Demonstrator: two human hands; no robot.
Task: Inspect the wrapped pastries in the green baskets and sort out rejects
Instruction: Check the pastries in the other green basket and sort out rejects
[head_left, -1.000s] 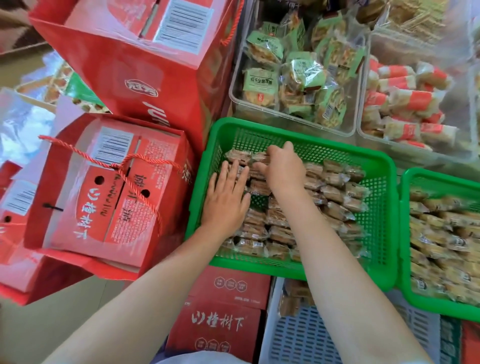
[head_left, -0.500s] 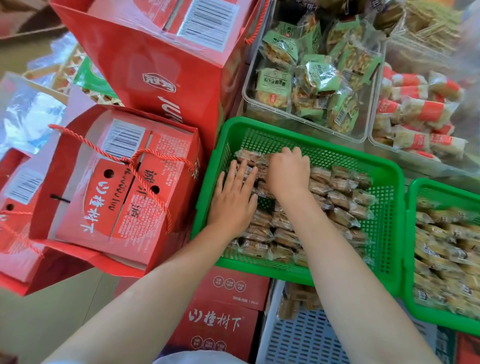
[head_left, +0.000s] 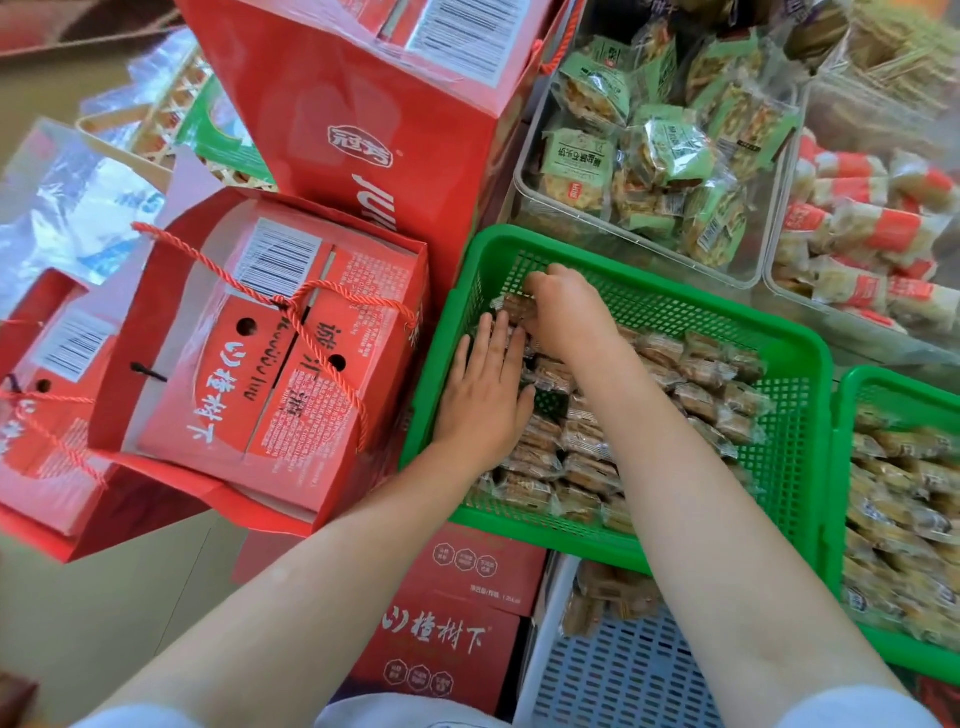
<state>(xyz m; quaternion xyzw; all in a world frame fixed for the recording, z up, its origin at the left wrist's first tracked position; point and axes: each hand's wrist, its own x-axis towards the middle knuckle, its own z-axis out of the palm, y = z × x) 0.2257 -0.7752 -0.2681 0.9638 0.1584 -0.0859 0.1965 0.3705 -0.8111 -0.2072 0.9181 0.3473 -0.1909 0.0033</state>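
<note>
Left hand (head_left: 485, 410): flat, fingers straight, pressing clear-wrapped brown pastries (head_left: 587, 447) in near green plastic lattice basket (head_left: 779, 467).
Right hand (head_left: 563, 312): fingers curled, pinching one wrapped pastry (head_left: 517, 306) at far-left corner.
Progress: early; second green basket (head_left: 852, 467) untouched, no reject pile visible.

Red gift boxes (head_left: 270, 364) left; clear bins (head_left: 644, 244) of green-wrapped snacks behind.

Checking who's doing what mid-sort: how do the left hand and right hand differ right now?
The left hand lies flat, fingers straight, resting on the pastries; the right hand is curled, pinching a wrapped pastry. The left sits nearer the basket's left wall, the right farther back. Both are inside the same green basket.
</note>
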